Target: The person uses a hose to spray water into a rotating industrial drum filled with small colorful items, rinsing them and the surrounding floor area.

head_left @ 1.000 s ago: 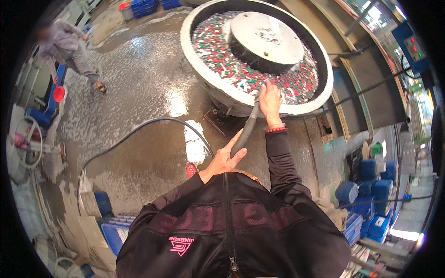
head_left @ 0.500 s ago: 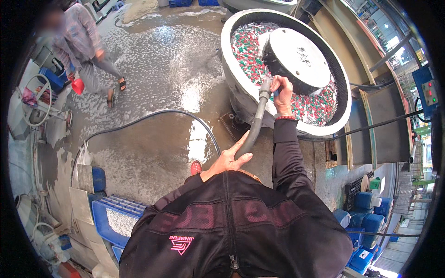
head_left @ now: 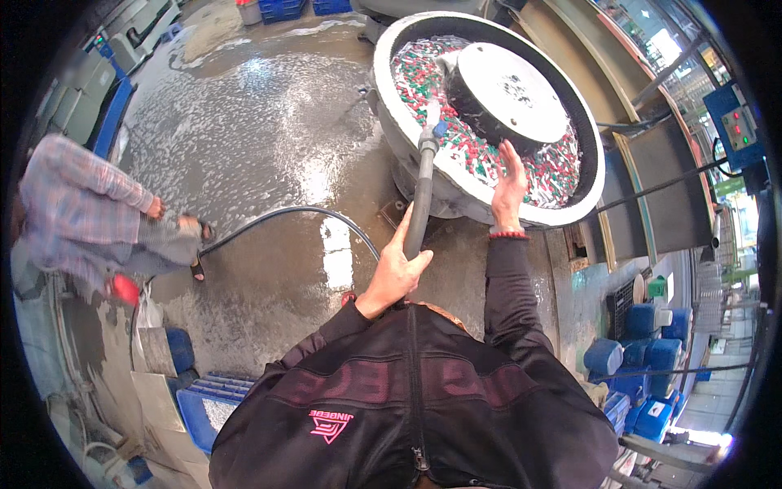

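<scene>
My left hand [head_left: 393,273] grips a grey hose [head_left: 421,191], its index finger and thumb stretched along it. The hose's end valve, with a small blue lever [head_left: 441,129], reaches over the near rim of a round white tub [head_left: 388,98]; water seems to leave its tip. Inside the tub, many small red, green and white pieces [head_left: 419,77] lie in a ring around a raised centre with a round white top [head_left: 511,94]. My right hand [head_left: 509,191], fingers stretched out and holding nothing, hovers by the tub's near rim, apart from the hose.
A person in a checked shirt [head_left: 90,196] carries a red scoop [head_left: 125,288] at the left. A black hose [head_left: 301,209] crosses the wet floor [head_left: 277,122]. A blue crate [head_left: 199,411] sits near left, blue jugs [head_left: 603,356] near right, a control box [head_left: 740,126] far right.
My right hand has let go of the hose's valve and opened, moving right and nearer. The hose end has swung left. The other person has walked nearer along the left side.
</scene>
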Tool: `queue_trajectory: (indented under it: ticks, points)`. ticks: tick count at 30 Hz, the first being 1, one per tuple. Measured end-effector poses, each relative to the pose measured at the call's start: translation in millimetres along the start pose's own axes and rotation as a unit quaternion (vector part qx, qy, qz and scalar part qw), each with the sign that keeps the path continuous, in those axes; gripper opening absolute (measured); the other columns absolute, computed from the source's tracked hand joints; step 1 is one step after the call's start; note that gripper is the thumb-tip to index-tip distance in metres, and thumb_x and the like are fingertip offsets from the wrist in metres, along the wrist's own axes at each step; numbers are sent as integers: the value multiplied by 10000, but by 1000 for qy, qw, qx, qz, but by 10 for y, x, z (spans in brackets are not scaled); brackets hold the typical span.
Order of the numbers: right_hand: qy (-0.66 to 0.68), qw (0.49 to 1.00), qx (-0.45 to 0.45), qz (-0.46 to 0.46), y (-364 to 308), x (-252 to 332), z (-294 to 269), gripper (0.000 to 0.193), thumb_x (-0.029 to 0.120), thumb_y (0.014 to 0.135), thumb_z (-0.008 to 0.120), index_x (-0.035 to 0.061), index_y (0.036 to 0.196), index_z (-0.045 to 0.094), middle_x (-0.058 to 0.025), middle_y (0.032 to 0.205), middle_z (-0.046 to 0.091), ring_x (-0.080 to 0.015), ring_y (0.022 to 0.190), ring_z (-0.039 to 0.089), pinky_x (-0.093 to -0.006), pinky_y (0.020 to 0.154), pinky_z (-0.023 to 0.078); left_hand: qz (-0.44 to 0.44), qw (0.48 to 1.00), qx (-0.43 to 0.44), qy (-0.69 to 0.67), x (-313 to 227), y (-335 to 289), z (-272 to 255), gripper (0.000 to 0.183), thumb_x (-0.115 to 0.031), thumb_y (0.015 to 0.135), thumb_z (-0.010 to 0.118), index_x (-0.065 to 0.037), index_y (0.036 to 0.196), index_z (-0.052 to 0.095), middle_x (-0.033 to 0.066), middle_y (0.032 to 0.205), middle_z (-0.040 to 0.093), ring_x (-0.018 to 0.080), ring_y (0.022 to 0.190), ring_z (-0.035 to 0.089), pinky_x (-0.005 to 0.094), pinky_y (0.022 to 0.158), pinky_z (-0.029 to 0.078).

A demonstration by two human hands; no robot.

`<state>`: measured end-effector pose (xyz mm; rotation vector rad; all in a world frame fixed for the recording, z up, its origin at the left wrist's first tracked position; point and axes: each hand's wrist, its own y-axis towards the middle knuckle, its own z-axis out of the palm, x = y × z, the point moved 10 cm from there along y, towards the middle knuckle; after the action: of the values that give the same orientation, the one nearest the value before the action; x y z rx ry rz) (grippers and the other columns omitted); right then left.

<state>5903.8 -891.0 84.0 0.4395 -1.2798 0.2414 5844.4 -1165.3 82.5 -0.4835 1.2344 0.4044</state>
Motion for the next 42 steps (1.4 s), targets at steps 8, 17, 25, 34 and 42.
queue_trajectory:
  ticks: [8,17,25,34,42]
  points:
    - [-104,963,-222,110,-941,-659,-1906,406,331,863,380,104,1161,538,-49,1197,516,-176,1169,416,-449,991,182,6,996,33,-88,-213,332,60,701,26,787,515,-128,1383,181,-38,553,389,45,373,348,217,325,295]
    - [-134,938,-278,156,-1439,-1039,-2578,363,347,836,451,123,1080,601,-4,1090,581,-137,1067,487,-414,945,249,-41,994,47,-87,90,725,150,725,-19,805,502,-178,1393,110,-27,511,386,62,349,346,220,323,317]
    - [-119,950,-243,154,-1055,-1125,-2794,381,372,841,434,128,1083,598,-20,1110,571,-129,1062,489,-361,922,274,-125,983,134,10,499,615,987,742,-3,801,525,-190,1396,123,-49,511,386,56,368,354,227,333,323]
    - [-75,956,-242,148,-921,-884,-3280,362,342,846,455,116,1095,587,2,1102,569,-115,1059,482,-350,896,277,-97,965,240,34,448,722,2213,718,-22,804,504,-174,1396,126,-53,512,395,51,365,372,228,334,324]
    - [-84,958,-237,139,-908,-459,-3869,522,442,864,441,70,1231,460,-80,1133,553,-187,1071,483,-353,893,345,-45,976,198,75,554,899,2719,718,-48,802,515,-154,1394,123,-15,526,458,63,376,421,234,352,366]
